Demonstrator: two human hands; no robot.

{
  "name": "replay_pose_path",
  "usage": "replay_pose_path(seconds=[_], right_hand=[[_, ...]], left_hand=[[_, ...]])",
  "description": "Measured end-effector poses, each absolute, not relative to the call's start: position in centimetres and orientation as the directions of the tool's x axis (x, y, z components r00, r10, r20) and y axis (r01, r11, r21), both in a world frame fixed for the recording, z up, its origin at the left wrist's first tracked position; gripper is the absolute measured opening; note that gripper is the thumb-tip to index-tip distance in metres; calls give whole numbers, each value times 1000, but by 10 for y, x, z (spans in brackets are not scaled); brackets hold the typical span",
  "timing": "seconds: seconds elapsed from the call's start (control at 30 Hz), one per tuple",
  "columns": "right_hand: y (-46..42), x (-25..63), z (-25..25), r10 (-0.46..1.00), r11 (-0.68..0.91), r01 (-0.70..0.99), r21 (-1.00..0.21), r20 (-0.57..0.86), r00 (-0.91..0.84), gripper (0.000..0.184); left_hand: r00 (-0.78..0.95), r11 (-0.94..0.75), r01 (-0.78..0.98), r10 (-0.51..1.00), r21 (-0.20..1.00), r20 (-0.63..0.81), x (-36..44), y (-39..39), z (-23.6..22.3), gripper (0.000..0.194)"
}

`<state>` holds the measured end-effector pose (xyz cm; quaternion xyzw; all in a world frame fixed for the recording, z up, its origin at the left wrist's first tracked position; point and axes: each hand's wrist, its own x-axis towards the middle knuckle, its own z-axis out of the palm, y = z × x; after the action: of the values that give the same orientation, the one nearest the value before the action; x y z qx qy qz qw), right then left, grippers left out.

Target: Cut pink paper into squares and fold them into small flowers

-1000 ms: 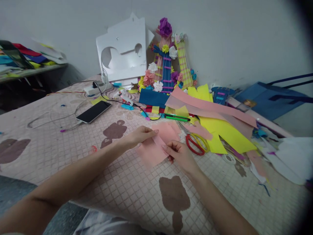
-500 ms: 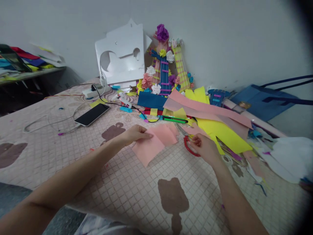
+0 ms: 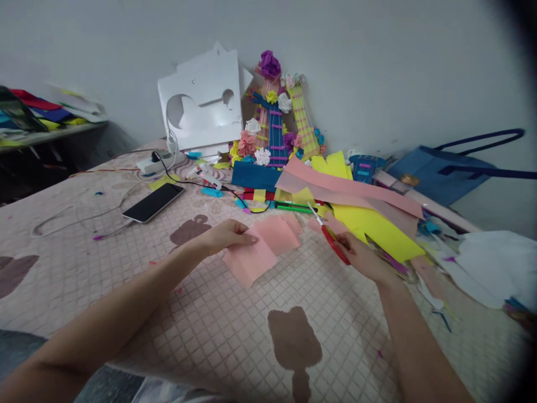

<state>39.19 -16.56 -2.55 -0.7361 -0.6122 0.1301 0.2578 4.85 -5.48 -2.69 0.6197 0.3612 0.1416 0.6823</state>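
Observation:
My left hand rests with curled fingers on the left edge of a folded pink paper sheet lying on the quilted pink bedspread. To the right, my right hand is closed around the red handles of a pair of scissors, lifted with the blades pointing up and left. The scissors sit just right of the pink sheet, in front of the yellow paper.
Long pink paper strips, a green pen, a paper-flower craft tower, a white cut cardboard piece, a phone on a cable, a power strip and a blue bag crowd the far side.
My right hand left the pink sheet, reached right to the scissors and picked them up. My left hand stayed on the sheet, which now lies flat.

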Motion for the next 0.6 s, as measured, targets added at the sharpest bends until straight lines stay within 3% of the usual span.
replay_pose_path(seconds=[0.1, 0.17, 0.3, 0.43, 0.6], right_hand=[[-171, 367, -7, 994, 35, 429, -902, 75, 77, 30], [-173, 339, -3, 997, 57, 201, -978, 66, 37, 29], [-176, 279, -17, 997, -65, 4, -998, -65, 40, 32], [-178, 248, -30, 985, -173, -38, -984, -174, 15, 39], [-174, 242, -31, 988, -150, -83, -985, -153, 23, 42]], left_hand=[[718, 157, 267, 625, 951, -305, 49, -58, -24, 34], [725, 132, 278, 621, 951, -298, 50, -62, -22, 34], [758, 125, 268, 585, 955, -289, 54, -68, -19, 33], [780, 99, 267, 562, 959, -275, 56, -72, -19, 36], [784, -15, 291, 577, 957, -229, 58, -75, -20, 45]])
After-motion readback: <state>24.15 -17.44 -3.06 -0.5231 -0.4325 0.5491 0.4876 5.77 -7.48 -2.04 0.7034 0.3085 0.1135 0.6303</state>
